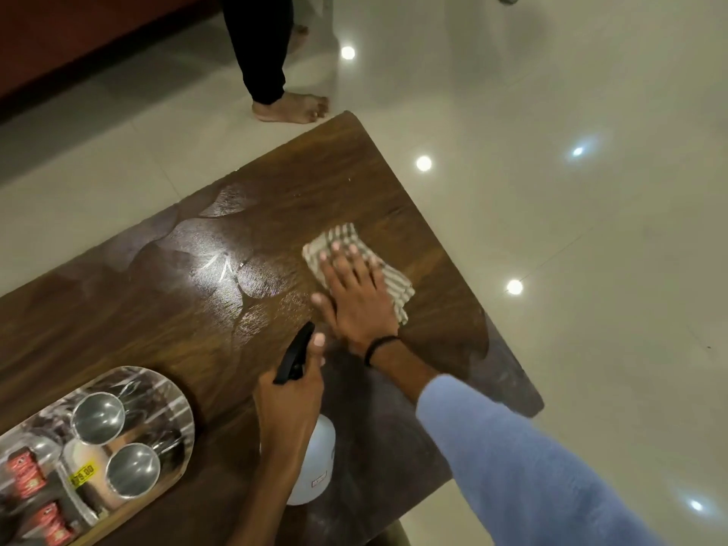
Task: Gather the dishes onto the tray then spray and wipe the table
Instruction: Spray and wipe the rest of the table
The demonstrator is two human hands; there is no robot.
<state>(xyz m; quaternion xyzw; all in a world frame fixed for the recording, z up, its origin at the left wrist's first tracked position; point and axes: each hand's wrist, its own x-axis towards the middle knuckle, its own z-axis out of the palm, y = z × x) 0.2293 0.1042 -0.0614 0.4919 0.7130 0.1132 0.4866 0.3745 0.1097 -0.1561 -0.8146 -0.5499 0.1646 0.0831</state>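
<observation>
1. The tray (179,400) sits well to the left of both hands on the counter (118,309), already loaded with two cups (98,417) and packets (24,472); the gathering looks done. A wide sweep toward it could knock it or its cups.
2. Wet arcs (236,246) shine beyond and to the left of the left hand. If the wiping never returns there, I judge they could dry as streaks.
3. The left hand (289,403) is clenched around the spray bottle (315,463), a finger on the black trigger (293,354). The nozzle points at the right hand just ahead; a squeeze now would likely wet that hand.
4. The right hand (356,301) lies flat, fingers spread, pressing the cloth (394,287) to the counter without gripping it. The cloth is near the counter's right edge, so an overlong stroke might push it off onto the floor (591,230).
</observation>
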